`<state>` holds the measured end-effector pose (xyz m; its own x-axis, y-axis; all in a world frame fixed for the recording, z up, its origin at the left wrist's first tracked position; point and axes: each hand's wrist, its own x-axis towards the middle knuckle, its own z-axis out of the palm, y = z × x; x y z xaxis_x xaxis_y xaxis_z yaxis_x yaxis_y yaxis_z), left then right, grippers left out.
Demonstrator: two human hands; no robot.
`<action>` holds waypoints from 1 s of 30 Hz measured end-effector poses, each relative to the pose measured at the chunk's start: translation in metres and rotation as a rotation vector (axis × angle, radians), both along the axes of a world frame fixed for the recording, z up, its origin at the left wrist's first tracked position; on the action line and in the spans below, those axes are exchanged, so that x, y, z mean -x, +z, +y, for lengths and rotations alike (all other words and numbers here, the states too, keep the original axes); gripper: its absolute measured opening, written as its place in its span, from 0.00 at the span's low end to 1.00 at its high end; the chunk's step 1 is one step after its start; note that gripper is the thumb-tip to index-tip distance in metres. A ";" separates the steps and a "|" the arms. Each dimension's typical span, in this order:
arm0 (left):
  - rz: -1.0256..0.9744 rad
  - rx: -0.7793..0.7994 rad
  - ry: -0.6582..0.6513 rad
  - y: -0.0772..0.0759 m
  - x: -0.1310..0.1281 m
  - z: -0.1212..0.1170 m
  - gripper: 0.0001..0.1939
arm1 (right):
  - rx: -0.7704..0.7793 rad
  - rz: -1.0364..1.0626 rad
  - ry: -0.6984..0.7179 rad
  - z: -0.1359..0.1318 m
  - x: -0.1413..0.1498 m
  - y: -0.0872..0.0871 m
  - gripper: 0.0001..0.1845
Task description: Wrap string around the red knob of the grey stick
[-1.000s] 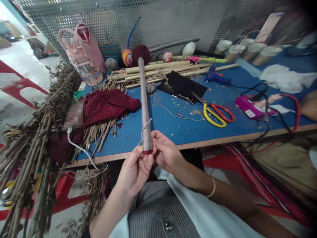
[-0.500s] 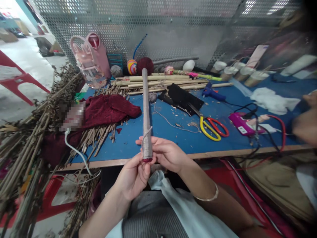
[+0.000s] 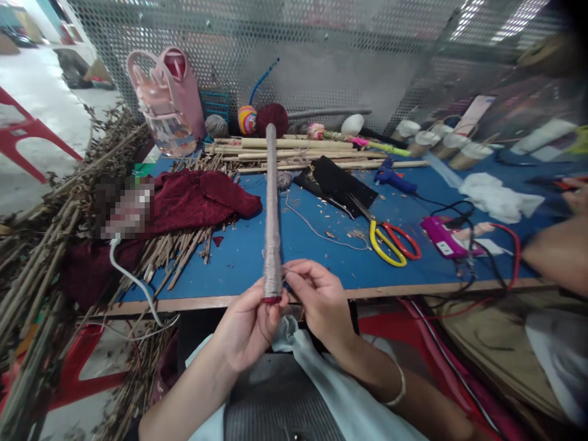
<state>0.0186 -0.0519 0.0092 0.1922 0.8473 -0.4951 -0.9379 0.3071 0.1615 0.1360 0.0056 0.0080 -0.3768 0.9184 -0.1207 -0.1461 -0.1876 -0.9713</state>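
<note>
A long stick wrapped in grey yarn (image 3: 272, 214) points away from me over the table, its near end dark red. My left hand (image 3: 250, 324) is closed around that near end from below and the left. Beside it on the right, my right hand (image 3: 319, 300) pinches the thin grey yarn close to the wrapping. From a small grey yarn ball (image 3: 284, 179) a loose strand runs across the blue tabletop. The stick's far end overlaps a dark red yarn ball (image 3: 272, 116) in view; whether they touch I cannot tell.
Scissors (image 3: 388, 242) with yellow and red handles lie on the right, near black cloth (image 3: 344, 184). Further off are a blue glue gun (image 3: 395, 177) and a magenta power strip (image 3: 448, 237). Dark red cloth (image 3: 202, 196) and dry stalks (image 3: 50, 269) lie left. Another person's arm (image 3: 558, 251) shows at right.
The loose yarn end that stuck up across the stick is now drawn to the right in my right hand's fingers. My left hand keeps its hold on the stick. The view has shifted a little.
</note>
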 end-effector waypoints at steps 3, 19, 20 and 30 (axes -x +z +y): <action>0.004 -0.099 -0.017 -0.002 0.005 0.004 0.09 | -0.261 -0.162 -0.070 -0.004 -0.006 0.004 0.06; 0.343 -0.306 -0.121 0.001 0.012 0.015 0.13 | -0.028 0.427 0.290 0.002 -0.033 0.022 0.06; 0.366 -0.308 -0.123 0.000 0.011 0.015 0.13 | -0.062 0.375 0.322 0.003 -0.034 0.027 0.06; 0.419 -0.332 -0.053 -0.003 0.011 0.014 0.11 | -0.784 -0.303 0.880 0.050 -0.011 0.099 0.07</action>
<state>0.0080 -0.0381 0.0059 0.0823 0.9659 -0.2454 -0.7570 0.2207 0.6150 0.1468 0.0554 0.1069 -0.9607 0.2264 0.1608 -0.0120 0.5447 -0.8386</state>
